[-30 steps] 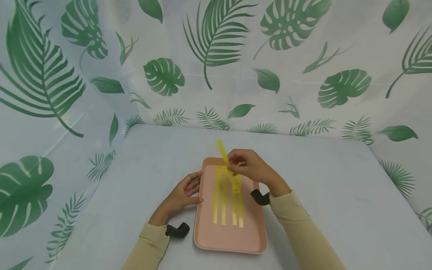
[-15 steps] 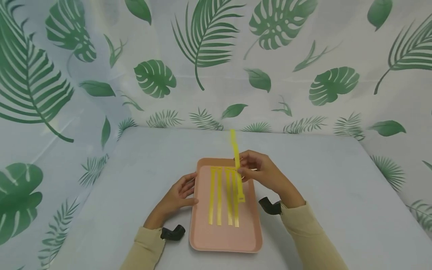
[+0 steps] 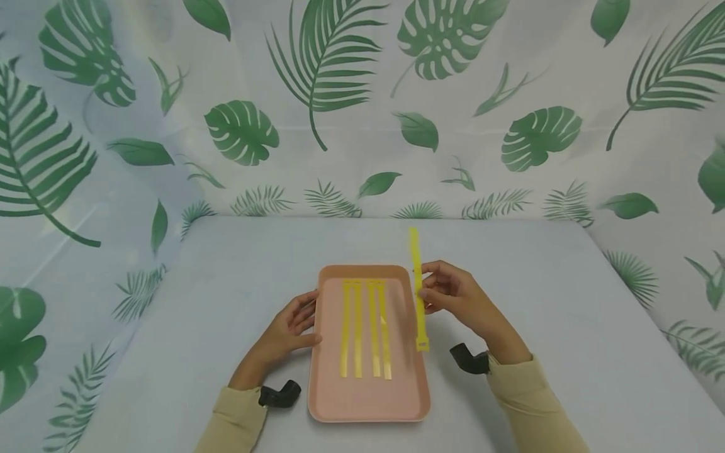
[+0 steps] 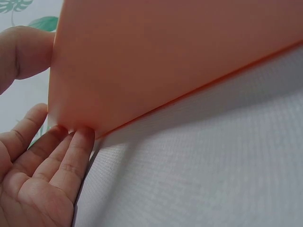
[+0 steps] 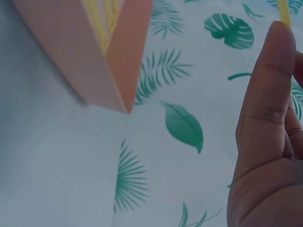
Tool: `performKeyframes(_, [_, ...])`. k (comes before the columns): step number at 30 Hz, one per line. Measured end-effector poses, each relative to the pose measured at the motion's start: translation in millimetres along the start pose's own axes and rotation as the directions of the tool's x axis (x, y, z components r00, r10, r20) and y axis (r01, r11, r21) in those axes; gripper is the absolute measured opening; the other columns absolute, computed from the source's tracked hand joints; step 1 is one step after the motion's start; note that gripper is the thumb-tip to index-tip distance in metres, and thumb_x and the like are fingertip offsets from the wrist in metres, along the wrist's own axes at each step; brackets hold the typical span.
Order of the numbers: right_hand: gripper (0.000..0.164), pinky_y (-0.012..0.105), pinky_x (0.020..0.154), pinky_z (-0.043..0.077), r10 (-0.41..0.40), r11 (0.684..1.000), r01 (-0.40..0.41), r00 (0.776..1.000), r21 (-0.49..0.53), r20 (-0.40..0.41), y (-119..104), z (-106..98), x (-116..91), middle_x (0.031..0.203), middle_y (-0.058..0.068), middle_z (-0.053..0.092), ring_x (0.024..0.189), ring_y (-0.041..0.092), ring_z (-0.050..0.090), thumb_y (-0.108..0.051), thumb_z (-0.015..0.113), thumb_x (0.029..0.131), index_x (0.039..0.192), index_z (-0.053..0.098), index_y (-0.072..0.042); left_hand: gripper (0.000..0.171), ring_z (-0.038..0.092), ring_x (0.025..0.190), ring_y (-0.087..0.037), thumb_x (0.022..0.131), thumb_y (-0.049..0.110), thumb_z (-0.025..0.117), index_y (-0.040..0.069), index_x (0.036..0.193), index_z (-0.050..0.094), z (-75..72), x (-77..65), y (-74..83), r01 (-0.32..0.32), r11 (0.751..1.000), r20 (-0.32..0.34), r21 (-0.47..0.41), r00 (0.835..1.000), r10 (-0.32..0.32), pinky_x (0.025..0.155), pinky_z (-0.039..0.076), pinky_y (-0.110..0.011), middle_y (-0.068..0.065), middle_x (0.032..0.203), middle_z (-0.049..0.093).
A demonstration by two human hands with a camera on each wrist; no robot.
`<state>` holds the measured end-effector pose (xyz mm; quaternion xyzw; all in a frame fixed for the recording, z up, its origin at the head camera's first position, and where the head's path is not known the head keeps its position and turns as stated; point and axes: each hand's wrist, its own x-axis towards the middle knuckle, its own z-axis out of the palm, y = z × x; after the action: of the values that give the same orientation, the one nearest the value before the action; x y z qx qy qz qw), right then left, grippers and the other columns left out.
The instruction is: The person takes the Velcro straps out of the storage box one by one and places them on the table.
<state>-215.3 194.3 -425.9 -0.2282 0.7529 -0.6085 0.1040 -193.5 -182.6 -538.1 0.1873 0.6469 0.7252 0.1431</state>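
My right hand (image 3: 455, 296) pinches a yellow cable strap (image 3: 416, 264) between thumb and fingers, over the right rim of a pink tray (image 3: 368, 402). The strap stands upright in the head view, its slotted end (image 3: 422, 344) pointing down. In the right wrist view only a short piece of the strap (image 5: 283, 12) shows past the thumb. Several similar yellow straps (image 3: 358, 333) lie side by side in the tray, slotted ends at the far side. My left hand (image 3: 286, 333) rests against the tray's left side; in the left wrist view its fingertips touch the outer wall (image 4: 142, 61).
The tray stands on a white-covered table (image 3: 238, 270). Behind and to the left hangs a white curtain (image 3: 345, 138) printed with green leaves. Each wrist carries a black camera mount (image 3: 280, 395).
My right hand has lifted the strap out from over the other straps and moved it right, to the tray's rim. My left hand has stayed at the tray's left side. The head view has shifted slightly.
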Motion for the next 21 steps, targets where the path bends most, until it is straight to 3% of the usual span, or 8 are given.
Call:
performKeyframes(9, [0.04,0.032,0.075,0.068,0.121,0.992,-0.12,0.993,0.045,-0.019,12.7,-12.2,-12.0,0.099,0.006,0.068,0.081,0.015,0.071,0.003,0.064,0.104,0.137,0.049,0.02,0.094,0.017,0.158,-0.056,0.092,-0.004,0.081,-0.018,0.162,0.021,-0.5,-1.8,-0.1,-0.014,1.0,0.003,-0.011,1.0,0.014,0.118,0.044,-0.021,-0.041,0.17,0.019])
performKeyframes(21, [0.044,0.029,0.075,0.067,0.304,0.952,-0.305,0.952,0.034,0.022,40.2,-27.2,-17.3,0.096,0.006,0.068,0.081,0.014,0.072,0.002,0.064,0.104,0.141,0.047,0.02,0.093,0.02,0.157,-0.055,0.092,-0.004,0.08,-0.019,0.161,0.021,1.9,-0.7,0.7,-0.019,1.0,0.005,-0.005,1.0,0.019,0.117,0.046,-0.021,-0.042,0.169,0.02])
